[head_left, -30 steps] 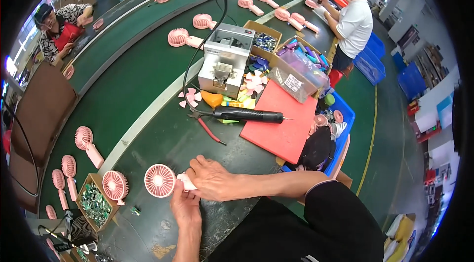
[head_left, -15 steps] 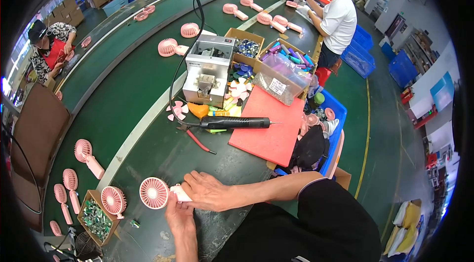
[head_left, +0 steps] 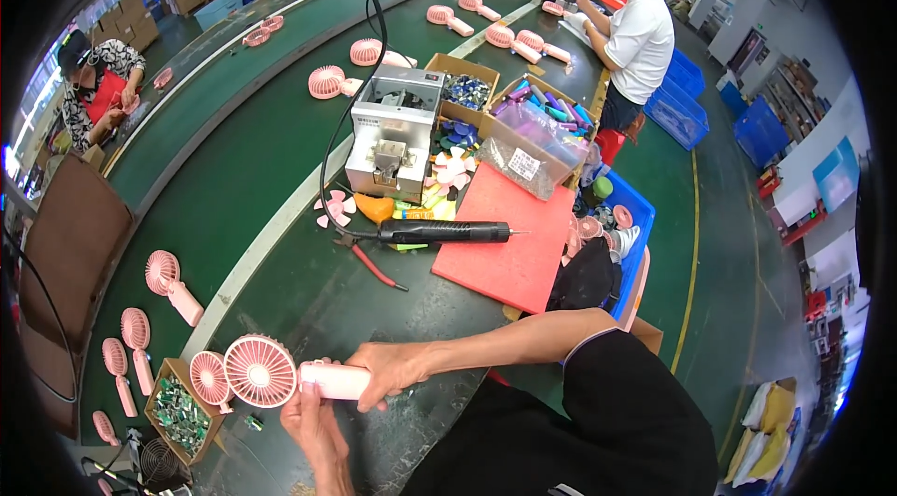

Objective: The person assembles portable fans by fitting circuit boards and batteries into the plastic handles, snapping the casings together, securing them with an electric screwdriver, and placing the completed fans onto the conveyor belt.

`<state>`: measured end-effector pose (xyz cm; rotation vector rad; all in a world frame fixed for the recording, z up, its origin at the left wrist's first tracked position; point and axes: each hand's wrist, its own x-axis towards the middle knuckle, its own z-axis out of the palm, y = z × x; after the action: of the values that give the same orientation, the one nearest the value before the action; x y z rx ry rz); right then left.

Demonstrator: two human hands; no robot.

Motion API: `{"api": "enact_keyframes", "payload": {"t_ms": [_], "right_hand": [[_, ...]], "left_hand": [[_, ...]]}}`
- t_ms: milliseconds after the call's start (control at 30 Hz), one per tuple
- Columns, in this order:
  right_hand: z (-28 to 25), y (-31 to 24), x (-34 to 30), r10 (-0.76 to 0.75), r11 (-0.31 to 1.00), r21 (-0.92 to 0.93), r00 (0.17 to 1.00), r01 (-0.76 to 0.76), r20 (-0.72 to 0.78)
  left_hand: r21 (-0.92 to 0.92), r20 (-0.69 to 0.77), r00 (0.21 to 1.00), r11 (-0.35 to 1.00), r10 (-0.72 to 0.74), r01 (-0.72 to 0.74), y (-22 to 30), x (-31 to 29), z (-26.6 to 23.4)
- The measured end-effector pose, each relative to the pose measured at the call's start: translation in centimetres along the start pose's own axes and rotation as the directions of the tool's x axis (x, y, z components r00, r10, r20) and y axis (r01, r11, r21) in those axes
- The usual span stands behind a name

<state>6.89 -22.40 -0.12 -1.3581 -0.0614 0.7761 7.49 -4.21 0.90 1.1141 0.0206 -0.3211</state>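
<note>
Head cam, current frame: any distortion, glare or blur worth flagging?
Head view: black fisheye border, pale rail bowed; head view: windows at far left look washed out; head view: held pink fan fairly crisp, grille ribs distinct.

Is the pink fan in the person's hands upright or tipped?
Tipped: its round grille faces the head camera, and its handle stretches sideways into the right hand.

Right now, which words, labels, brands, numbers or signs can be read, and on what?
Printed wording is not copied here.
Silver benchtop machine: small dark lettering, left unquoted.
White label on the clear plastic package: too small to read.
Grasped pink handheld fan: no readable text.
</note>
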Motion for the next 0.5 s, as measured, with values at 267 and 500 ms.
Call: {"api": "enact_keyframes", "payload": {"t_ms": [267, 500], "right_hand": [[1.1, -1.3, -0.4, 0.047, 0.996, 0.068, 0.996, -0.053, 0.078], [0.9, 0.9, -1.6, 0.093, 0.961, 0.255, 0.993, -0.109, 0.074]], "left_hand": [[-0.011, -0.036, 0.999, 0.999, -0.039, 0.039, 1.0, -0.8, -1.2], [-0.024, -0.017, 0.988, 0.988, -0.152, 0.151, -0.3, -0.5, -1.0]]}}
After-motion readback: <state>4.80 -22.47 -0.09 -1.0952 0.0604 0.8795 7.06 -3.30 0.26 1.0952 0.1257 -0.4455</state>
